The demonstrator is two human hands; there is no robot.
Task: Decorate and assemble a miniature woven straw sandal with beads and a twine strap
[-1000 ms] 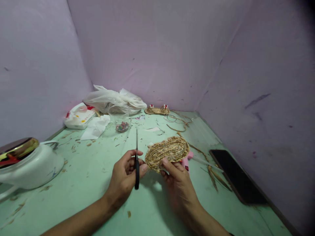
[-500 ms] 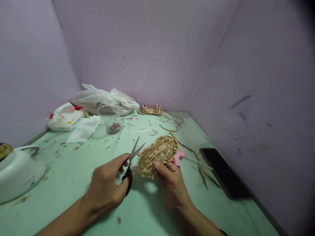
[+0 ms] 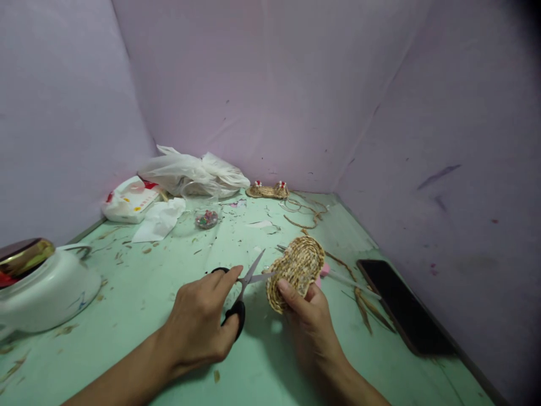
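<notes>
My left hand [image 3: 203, 316] is closed round the black handles of a pair of scissors [image 3: 244, 285], whose blades are spread apart. One blade tip reaches the left edge of a woven straw sole [image 3: 298, 262]; I cannot tell whether it touches. My right hand [image 3: 310, 316] grips that sole, thumb on top and fingers beneath, and holds it tilted above the table. Behind the right hand a pink glue gun [image 3: 324, 270] is mostly hidden.
A phone [image 3: 403, 307] and dry straw strips [image 3: 367, 310] lie to the right. Farther back are a beaded straw sole [image 3: 267, 192], braided cord [image 3: 310, 223], a cup of beads [image 3: 207, 219] and a plastic bag [image 3: 194, 175]. A white pot [image 3: 51, 296] stands at left.
The scissors' blades have spread wider, and one has swung toward the sole's edge. The sole has turned slightly more upright. The whole view has shifted, so things appear farther right.
</notes>
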